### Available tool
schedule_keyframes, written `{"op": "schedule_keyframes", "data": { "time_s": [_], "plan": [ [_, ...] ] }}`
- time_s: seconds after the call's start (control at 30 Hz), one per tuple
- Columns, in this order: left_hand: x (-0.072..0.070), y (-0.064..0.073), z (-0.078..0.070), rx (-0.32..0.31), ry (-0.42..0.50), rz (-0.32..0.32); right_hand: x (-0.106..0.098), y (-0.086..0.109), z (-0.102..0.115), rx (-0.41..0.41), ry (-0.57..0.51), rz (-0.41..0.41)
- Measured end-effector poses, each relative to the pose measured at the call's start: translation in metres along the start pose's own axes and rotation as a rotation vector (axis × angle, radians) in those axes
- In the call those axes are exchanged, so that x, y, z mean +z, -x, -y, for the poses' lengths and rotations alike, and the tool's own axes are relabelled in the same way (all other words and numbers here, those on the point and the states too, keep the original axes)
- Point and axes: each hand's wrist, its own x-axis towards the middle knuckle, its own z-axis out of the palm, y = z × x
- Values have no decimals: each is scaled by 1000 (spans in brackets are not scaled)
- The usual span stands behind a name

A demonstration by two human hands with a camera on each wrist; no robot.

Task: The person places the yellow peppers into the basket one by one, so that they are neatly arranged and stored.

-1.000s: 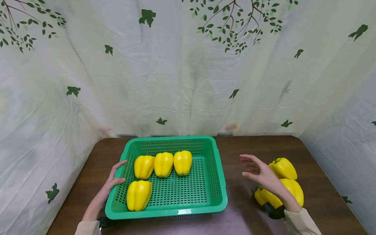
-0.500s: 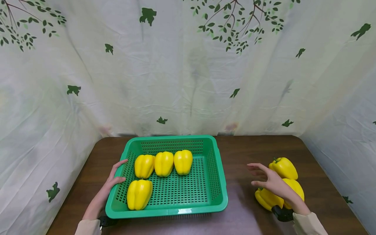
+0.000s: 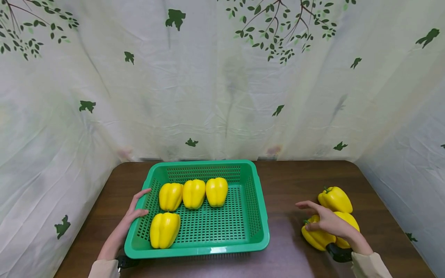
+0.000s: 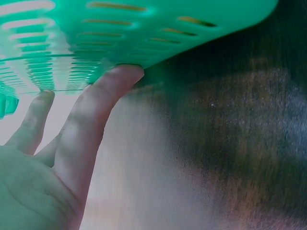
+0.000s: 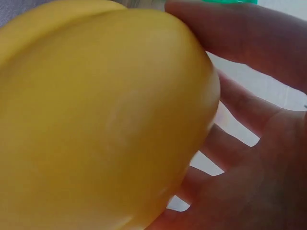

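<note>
In the head view, my left hand [image 3: 133,208] holds the left rim of a green plastic basket [image 3: 240,249], thumb and index finger over the edge. The left wrist view shows other fingers [image 4: 91,120] against its slotted outer wall. Several yellow bell peppers [image 3: 165,230] lie inside at the left and back. At the right, my right hand [image 3: 328,222] hovers over a yellow bell pepper [image 3: 318,239], thumb by its near side, index finger stretched past its stem. The right wrist view has that pepper [image 5: 110,115] filling the frame, with loosely spread fingers behind it.
Two more yellow bell peppers lie close to the right hand: one behind it [image 3: 335,199], one partly under the wrist [image 3: 349,222]. The brown wooden table [image 3: 281,173] ends at a leaf-printed white curtain [image 3: 222,96], which hangs behind and at both sides.
My right hand has moved right and down, from beside the peppers to over the nearest one. The left hand, basket and peppers stay where they were.
</note>
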Motion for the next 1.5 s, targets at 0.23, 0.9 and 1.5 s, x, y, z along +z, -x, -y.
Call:
{"op": "schedule_keyframes", "data": {
  "time_s": [0.23, 0.9, 1.5],
  "plan": [
    [-1, 0, 0, -13, 0, -1, -4, -3, -3, 2, 35, -27],
    [-1, 0, -1, -26, 2, -7, 7, -23, 6, -37, 66, -163],
    [0, 0, -1, -13, 4, -3, 25, -47, 5, -63, 126, -268]
  ]
}}
